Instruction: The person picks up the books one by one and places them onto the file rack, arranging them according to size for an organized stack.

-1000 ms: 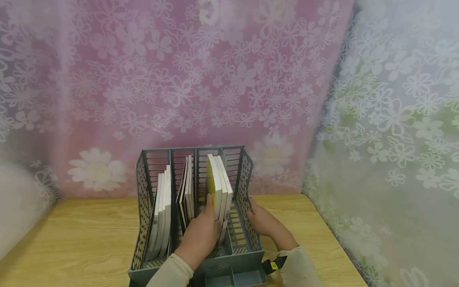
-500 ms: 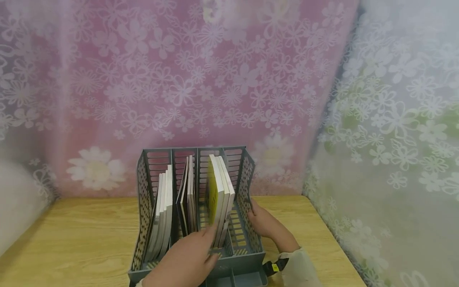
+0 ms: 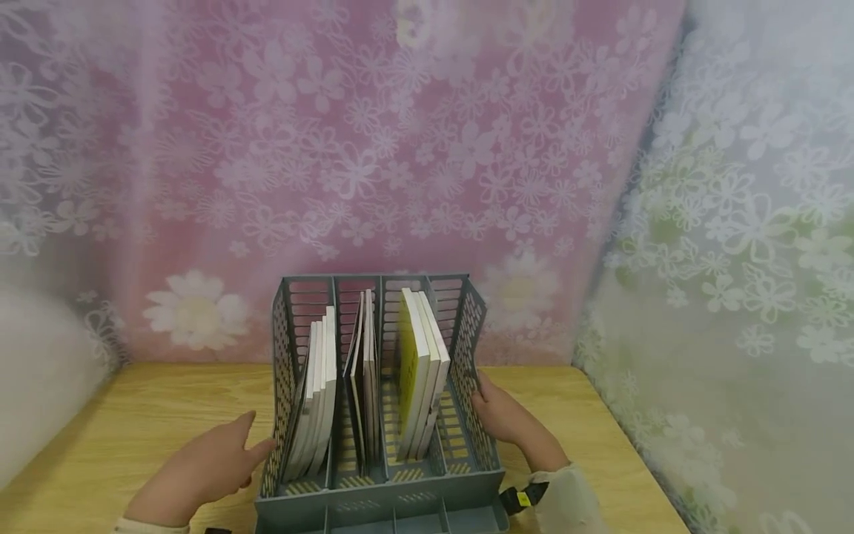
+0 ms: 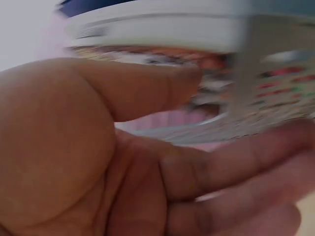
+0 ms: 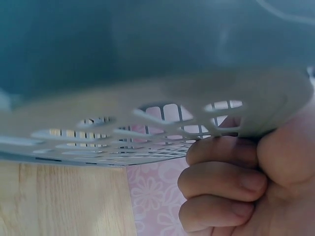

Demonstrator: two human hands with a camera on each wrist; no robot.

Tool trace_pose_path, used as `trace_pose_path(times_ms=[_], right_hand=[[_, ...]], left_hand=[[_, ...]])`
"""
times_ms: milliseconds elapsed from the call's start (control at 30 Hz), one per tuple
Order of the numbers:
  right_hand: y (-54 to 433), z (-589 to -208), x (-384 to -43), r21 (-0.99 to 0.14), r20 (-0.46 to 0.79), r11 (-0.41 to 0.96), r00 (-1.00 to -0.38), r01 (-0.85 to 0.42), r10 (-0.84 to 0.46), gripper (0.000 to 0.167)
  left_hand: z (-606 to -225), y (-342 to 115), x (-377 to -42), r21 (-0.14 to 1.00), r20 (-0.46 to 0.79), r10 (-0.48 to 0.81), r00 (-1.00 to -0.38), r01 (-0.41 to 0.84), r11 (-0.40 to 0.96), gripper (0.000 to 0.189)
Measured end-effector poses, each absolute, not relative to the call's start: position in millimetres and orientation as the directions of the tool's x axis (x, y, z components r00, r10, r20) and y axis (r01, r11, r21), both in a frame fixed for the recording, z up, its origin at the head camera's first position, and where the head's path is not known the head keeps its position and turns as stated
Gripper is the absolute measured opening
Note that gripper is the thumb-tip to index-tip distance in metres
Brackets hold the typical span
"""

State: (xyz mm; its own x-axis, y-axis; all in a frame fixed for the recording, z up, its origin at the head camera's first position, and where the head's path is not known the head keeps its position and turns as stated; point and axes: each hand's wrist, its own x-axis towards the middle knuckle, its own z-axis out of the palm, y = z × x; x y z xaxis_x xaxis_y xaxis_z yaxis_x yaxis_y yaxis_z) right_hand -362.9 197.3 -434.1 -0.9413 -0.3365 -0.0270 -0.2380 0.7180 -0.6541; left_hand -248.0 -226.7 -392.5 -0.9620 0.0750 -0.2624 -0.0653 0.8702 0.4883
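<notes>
A grey plastic magazine rack with perforated sides stands on the table. Thin white-edged books lean in its leftmost slot and dark-covered booklets in the one beside it. The third slot holds thicker books, one with a yellow cover. My left hand is just outside the rack's left side, fingers extended and thumb apart, holding nothing. In the left wrist view, the rack's side panel is blurred beyond the thumb. My right hand grips the edge of the right side panel, fingers curled there.
The wooden table spreads out on both sides of the rack. Behind it hangs a pink flowered curtain, and a pale flowered sheet borders the right. Small compartments run along the rack's front.
My left hand has let go of the yellow-covered books and moved left, out of the rack to its left side. The right hand has stayed on the right panel.
</notes>
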Motion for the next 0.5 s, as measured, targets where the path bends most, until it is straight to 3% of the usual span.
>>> trace_pose_path(times_ms=[167,500], right_hand=[[197.8,-435.5,-361.3,-0.662,-0.036,0.713,-0.941,-0.229,-0.336,0.056],[197.1,-435.3,-361.6,-0.657,-0.023,0.718,-0.946,-0.23,-0.324,0.057]], left_hand=[[-407.9,-218.5,-254.0,0.621,-0.297,0.104,-0.949,-0.109,0.776,0.062],[-405.2,-212.4,-252.8,0.624,-0.272,0.117,-0.955,-0.083,0.777,0.052]])
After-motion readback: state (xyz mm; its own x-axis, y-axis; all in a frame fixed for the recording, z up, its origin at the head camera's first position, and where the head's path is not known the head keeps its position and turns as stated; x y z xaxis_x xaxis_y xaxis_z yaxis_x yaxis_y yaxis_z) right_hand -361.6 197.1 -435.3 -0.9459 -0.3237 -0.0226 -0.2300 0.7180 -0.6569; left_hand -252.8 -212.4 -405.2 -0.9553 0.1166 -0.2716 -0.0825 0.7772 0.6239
